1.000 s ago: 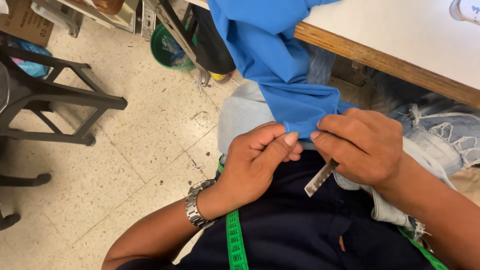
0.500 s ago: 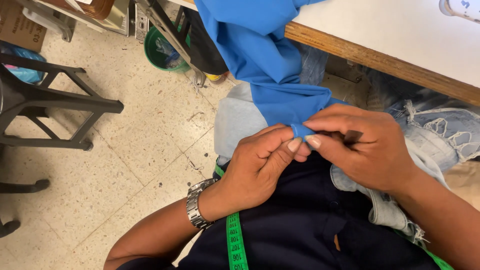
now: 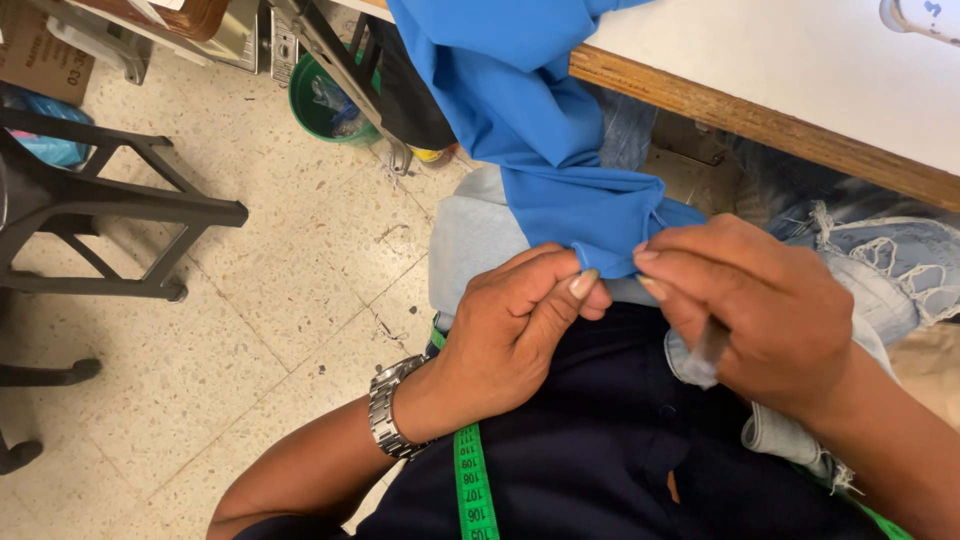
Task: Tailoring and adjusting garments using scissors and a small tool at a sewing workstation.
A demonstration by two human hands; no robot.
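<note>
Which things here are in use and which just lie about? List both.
In use: blue fabric, pinched by left hand and right hand; small metal tool in the right hand.
Lying about: green bucket, black stand, torn denim, green tape measure.

Single head cam, looking steeply down over the wearer's chest and lap. Close range: both hands, left hand (image 3: 510, 320) and right hand (image 3: 760, 310), fill mid-frame. Table edge (image 3: 760, 125) cuts the top right, tiled floor (image 3: 270, 330) takes the left half. No second view, so no overlap.
</note>
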